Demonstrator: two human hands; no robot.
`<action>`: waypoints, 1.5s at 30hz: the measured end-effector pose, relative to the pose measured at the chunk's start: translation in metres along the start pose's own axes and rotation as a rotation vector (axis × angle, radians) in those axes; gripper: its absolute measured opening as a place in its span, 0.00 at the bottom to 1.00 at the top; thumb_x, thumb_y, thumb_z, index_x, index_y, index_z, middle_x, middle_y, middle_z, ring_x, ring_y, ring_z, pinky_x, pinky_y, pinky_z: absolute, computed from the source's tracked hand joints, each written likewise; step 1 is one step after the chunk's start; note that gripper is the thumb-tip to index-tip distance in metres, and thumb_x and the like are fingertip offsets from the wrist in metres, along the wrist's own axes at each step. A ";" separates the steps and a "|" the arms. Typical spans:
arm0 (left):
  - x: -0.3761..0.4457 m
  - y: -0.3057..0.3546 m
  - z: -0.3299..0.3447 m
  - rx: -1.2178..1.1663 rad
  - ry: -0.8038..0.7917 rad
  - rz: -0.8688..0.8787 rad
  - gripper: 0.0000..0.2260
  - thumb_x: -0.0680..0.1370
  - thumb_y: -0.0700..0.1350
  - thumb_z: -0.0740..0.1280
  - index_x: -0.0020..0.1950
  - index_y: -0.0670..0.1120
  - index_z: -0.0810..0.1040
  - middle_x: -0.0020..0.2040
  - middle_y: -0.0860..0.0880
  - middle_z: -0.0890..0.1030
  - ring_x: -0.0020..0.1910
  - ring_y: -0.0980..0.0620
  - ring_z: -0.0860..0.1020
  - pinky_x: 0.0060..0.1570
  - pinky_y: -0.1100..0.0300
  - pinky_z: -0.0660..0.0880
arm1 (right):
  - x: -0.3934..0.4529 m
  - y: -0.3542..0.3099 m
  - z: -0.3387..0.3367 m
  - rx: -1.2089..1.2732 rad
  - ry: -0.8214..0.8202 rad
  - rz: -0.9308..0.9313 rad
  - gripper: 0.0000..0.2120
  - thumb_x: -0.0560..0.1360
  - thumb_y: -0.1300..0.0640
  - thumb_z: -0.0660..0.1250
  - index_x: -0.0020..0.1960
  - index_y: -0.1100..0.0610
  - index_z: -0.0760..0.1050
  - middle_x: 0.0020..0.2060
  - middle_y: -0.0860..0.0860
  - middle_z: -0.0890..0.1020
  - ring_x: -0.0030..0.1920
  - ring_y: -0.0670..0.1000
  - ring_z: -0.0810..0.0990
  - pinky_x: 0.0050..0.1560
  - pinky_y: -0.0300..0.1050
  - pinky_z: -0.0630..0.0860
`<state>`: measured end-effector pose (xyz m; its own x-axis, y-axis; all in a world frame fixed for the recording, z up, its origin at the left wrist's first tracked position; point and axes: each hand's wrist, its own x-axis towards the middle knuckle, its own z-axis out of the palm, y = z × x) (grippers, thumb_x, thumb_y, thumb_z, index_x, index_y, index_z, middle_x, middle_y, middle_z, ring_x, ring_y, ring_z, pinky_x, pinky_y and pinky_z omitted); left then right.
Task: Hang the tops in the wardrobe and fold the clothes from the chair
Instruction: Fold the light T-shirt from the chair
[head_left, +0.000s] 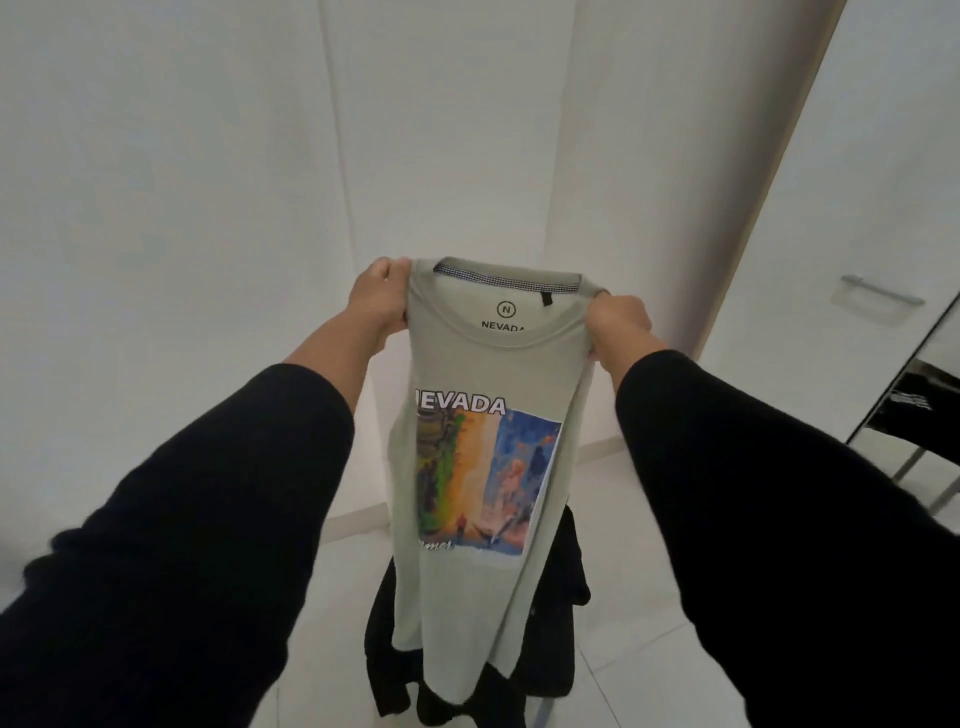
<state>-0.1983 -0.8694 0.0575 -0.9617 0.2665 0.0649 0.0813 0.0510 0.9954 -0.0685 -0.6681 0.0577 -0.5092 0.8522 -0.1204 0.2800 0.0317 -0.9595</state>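
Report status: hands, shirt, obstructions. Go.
Left hand and right hand each grip a shoulder of the grey-green Nevada T-shirt, held up. Dark clothes piled below. Wardrobe doors closed ahead.

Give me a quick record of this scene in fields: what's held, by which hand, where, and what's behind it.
held item: grey-green T-shirt, printed front facing the camera, hanging straight down
left hand: grip on the shirt's shoulder
right hand: grip on the other shoulder
below and behind the shirt: dark clothes in a pile
backdrop: white wardrobe doors
far right: metal handle
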 end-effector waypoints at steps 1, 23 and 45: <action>0.010 -0.002 0.009 0.052 0.079 0.019 0.10 0.79 0.53 0.59 0.42 0.50 0.73 0.47 0.48 0.75 0.46 0.47 0.74 0.51 0.50 0.78 | 0.008 -0.001 0.004 0.005 0.033 0.005 0.17 0.78 0.55 0.58 0.63 0.62 0.73 0.59 0.59 0.78 0.59 0.60 0.77 0.60 0.52 0.75; 0.132 0.033 0.059 -0.449 -0.074 0.094 0.15 0.84 0.50 0.48 0.54 0.46 0.72 0.50 0.47 0.78 0.48 0.51 0.77 0.54 0.54 0.75 | 0.139 -0.087 0.053 0.558 -0.358 0.010 0.15 0.81 0.55 0.51 0.50 0.57 0.76 0.48 0.57 0.82 0.53 0.58 0.80 0.57 0.57 0.76; 0.170 0.005 0.071 -0.265 -0.252 -0.163 0.16 0.82 0.52 0.54 0.48 0.46 0.79 0.36 0.52 0.85 0.39 0.54 0.82 0.43 0.59 0.77 | 0.194 -0.049 0.082 0.459 -0.532 0.069 0.19 0.82 0.51 0.54 0.62 0.63 0.75 0.55 0.58 0.82 0.54 0.57 0.81 0.55 0.52 0.78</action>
<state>-0.3424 -0.7561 0.0686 -0.8594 0.5047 -0.0822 -0.1691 -0.1287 0.9772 -0.2478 -0.5471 0.0604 -0.8643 0.4692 -0.1811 0.0145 -0.3366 -0.9415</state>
